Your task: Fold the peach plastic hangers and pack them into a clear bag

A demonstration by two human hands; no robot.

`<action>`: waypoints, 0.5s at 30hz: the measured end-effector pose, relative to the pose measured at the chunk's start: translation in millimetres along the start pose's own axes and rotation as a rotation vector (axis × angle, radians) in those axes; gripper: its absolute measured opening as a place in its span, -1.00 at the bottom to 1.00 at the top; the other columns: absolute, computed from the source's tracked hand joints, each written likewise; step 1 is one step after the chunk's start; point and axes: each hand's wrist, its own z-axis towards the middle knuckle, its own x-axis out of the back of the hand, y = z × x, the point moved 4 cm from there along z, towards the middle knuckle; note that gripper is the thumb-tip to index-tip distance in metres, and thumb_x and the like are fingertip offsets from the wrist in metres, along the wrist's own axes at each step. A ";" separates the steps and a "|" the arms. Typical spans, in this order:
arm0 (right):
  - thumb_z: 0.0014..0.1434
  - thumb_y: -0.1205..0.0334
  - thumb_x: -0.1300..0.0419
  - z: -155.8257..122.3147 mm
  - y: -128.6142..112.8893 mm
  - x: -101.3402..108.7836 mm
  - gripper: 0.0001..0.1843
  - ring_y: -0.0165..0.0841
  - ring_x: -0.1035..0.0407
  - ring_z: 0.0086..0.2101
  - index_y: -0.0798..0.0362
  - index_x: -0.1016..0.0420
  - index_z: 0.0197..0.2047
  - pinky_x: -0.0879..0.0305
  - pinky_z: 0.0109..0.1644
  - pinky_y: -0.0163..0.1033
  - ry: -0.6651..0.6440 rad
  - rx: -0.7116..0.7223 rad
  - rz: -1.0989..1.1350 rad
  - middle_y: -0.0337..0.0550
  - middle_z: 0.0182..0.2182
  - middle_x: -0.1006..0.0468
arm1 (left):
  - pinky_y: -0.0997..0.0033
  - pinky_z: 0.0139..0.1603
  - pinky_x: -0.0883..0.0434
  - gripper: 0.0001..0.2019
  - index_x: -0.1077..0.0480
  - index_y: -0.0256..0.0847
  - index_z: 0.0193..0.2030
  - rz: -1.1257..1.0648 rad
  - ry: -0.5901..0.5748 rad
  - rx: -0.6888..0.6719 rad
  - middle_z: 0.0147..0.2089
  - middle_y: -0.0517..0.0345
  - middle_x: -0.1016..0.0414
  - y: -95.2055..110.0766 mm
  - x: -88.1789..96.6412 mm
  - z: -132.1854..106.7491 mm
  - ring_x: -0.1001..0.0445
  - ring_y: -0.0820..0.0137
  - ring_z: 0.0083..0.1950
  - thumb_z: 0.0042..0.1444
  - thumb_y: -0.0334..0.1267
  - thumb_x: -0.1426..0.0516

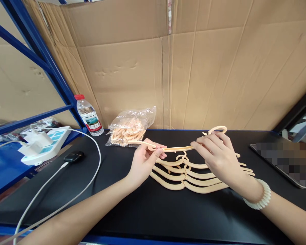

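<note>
Between my two hands, a beige plastic clothes hanger (180,149) is held above the black tabletop. My left hand (144,160) pinches it near one arm, with thumb and fingers closed. My right hand (219,156) is curled round its other side, and the fingers cover part of it. A curved beige hook (217,128) rises just above my right hand; where it joins is hidden. Below lie several matching hangers (170,186), overlapping in a row, their right ends partly behind my right hand. A clear plastic bag (150,115) holding tangled beige pieces (129,131) sits behind my left hand.
A water bottle (90,117) with a red cap stands at the back left. White cables (99,163), a power strip (57,143) and a small black device (73,156) lie left. A flat dark-edged device (275,165) lies right. Cardboard (127,71) stands behind the table.
</note>
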 end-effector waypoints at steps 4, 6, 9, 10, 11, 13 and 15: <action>0.24 0.57 0.02 6.6 6.9 -8.9 -0.67 -0.28 -0.31 -0.29 0.10 -0.52 -0.22 -0.18 0.14 0.04 -0.061 0.052 -0.038 -0.11 -0.37 -0.51 | 0.36 -0.28 -0.51 -0.73 -0.35 -0.24 -0.24 -0.018 0.009 0.096 -0.24 0.05 -0.60 -10.6 2.3 12.9 -0.56 0.40 -0.39 0.01 -0.21 -0.31; 0.22 0.60 0.02 9.3 15.0 -15.0 -0.66 -0.27 -0.31 -0.29 0.10 -0.52 -0.25 -0.14 0.20 0.10 -0.099 0.075 -0.039 -0.11 -0.38 -0.50 | 0.37 -0.28 -0.51 -0.67 -0.33 -0.23 -0.18 -0.049 0.023 0.140 -0.23 0.07 -0.59 -15.9 6.1 22.7 -0.56 0.42 -0.39 -0.02 -0.19 -0.32; 0.19 0.61 0.03 9.2 31.4 -25.5 -0.64 -0.27 -0.29 -0.29 0.08 -0.52 -0.30 -0.06 0.27 0.17 -0.156 0.110 -0.008 -0.13 -0.39 -0.48 | 0.42 -0.27 -0.49 -0.67 -0.34 -0.22 -0.20 -0.073 0.069 0.156 -0.26 0.12 -0.57 -21.2 14.6 35.8 -0.55 0.45 -0.37 -0.04 -0.17 -0.33; 0.19 0.62 0.03 8.0 37.0 -28.8 -0.64 -0.27 -0.29 -0.29 0.07 -0.52 -0.31 -0.04 0.28 0.18 -0.172 0.120 -0.002 -0.13 -0.40 -0.47 | 0.43 -0.27 -0.49 -0.67 -0.34 -0.23 -0.21 -0.071 0.079 0.158 -0.28 0.14 -0.57 -22.5 17.2 38.6 -0.54 0.46 -0.37 -0.04 -0.16 -0.33; 0.18 0.62 0.04 6.4 42.2 -31.5 -0.63 -0.28 -0.29 -0.28 0.07 -0.52 -0.31 -0.03 0.29 0.18 -0.182 0.127 0.000 -0.14 -0.40 -0.47 | 0.44 -0.27 -0.48 -0.67 -0.35 -0.23 -0.22 -0.065 0.087 0.159 -0.30 0.15 -0.56 -23.7 19.3 40.6 -0.54 0.46 -0.36 -0.05 -0.16 -0.33; 0.17 0.63 0.06 2.8 50.2 -34.8 -0.61 -0.28 -0.29 -0.27 0.08 -0.53 -0.30 -0.01 0.30 0.18 -0.188 0.132 -0.005 -0.14 -0.39 -0.47 | 0.45 -0.26 -0.47 -0.67 -0.37 -0.23 -0.23 -0.044 0.099 0.160 -0.34 0.17 -0.53 -25.3 21.9 41.9 -0.54 0.46 -0.35 -0.06 -0.15 -0.33; 0.16 0.64 0.07 -0.3 54.2 -35.6 -0.59 -0.29 -0.29 -0.27 0.10 -0.53 -0.29 0.01 0.32 0.17 -0.191 0.128 -0.014 -0.14 -0.39 -0.47 | 0.45 -0.26 -0.48 -0.70 -0.37 -0.23 -0.26 -0.005 0.099 0.155 -0.36 0.18 -0.51 -26.2 22.3 41.3 -0.54 0.45 -0.33 -0.04 -0.14 -0.32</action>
